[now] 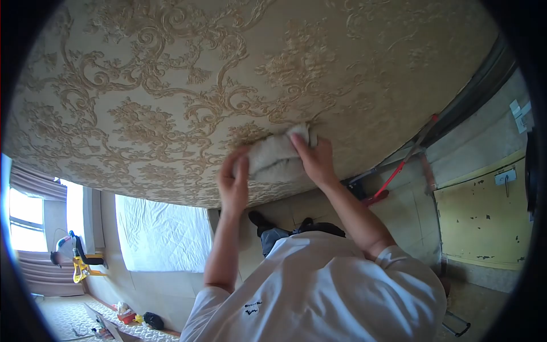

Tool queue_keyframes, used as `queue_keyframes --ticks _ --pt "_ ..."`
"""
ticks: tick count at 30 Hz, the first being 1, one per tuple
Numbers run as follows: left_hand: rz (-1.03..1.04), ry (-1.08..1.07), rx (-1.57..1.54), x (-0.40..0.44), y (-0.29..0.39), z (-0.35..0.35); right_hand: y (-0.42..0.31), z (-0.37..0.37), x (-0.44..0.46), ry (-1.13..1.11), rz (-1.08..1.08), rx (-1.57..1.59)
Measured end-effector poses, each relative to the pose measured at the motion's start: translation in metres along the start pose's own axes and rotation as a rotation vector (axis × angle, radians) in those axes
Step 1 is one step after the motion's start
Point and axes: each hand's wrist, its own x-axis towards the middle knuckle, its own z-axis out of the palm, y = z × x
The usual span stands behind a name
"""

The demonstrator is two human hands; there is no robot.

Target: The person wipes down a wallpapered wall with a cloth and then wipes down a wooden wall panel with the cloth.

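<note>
A folded whitish cloth (274, 155) is held between my two hands against a wall covering (154, 85) with raised beige floral scrolls. My left hand (233, 174) grips the cloth's left end, its fingers slightly blurred. At the cloth's right end, my right hand (315, 159) has its thumb on top and its fingers partly hidden behind the cloth. The cloth looks bunched, with a fold along its lower side.
A white-covered surface (162, 233) is at the lower left, near a yellow and black tool (85, 261). A red-handled pole (399, 174) stands right of my right arm. A yellow door (484, 216) is at the right. Bags and items (152, 320) lie lower left.
</note>
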Motion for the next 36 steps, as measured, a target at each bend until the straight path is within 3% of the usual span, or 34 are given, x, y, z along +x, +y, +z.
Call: queue_keyframes --ticks 4,7,8,10,11,15,21,25,29,31,34,35,36 --pt "0.414 0.110 0.007 0.029 0.098 0.002 -0.097 -0.002 0.047 -0.017 -0.180 0.031" --pt "0.814 0.144 -0.067 0.054 0.145 0.004 -0.154 0.002 0.084 0.039 -0.480 0.116" --pt "0.817 0.142 -0.067 0.059 0.162 0.007 -0.166 0.003 0.095 0.063 -0.617 0.159" --pt "1.123 0.213 0.006 0.065 0.185 0.012 -0.178 -0.001 0.109 0.061 -0.633 0.184" --pt "1.125 0.210 0.005 0.064 0.185 0.012 -0.180 -0.002 0.112 0.058 -0.650 0.206" --pt "0.851 0.093 0.120 0.056 0.161 0.017 -0.166 -0.005 0.100 0.018 -0.519 0.236" --pt "0.339 -0.002 0.110 0.022 0.047 0.030 -0.046 -0.015 0.045 0.003 -0.050 0.050" --pt "0.210 0.001 0.238 0.000 -0.043 0.033 0.042 -0.016 0.005 0.034 0.037 0.019" --pt "0.172 0.006 0.160 -0.015 -0.113 0.040 0.095 -0.020 -0.027 0.027 0.087 -0.092" --pt "-0.062 -0.096 0.203 -0.024 -0.149 0.035 0.125 -0.022 -0.042 0.044 0.104 -0.105" --pt "-0.212 -0.193 0.220 -0.040 -0.183 0.034 0.178 -0.029 -0.072 0.014 0.207 -0.138" --pt "-0.287 -0.214 0.180 -0.043 -0.197 0.034 0.197 -0.033 -0.083 -0.056 0.454 -0.269" --pt "-0.160 -0.276 0.219 -0.049 -0.238 0.027 0.212 -0.036 -0.091 -0.125 0.696 -0.400"
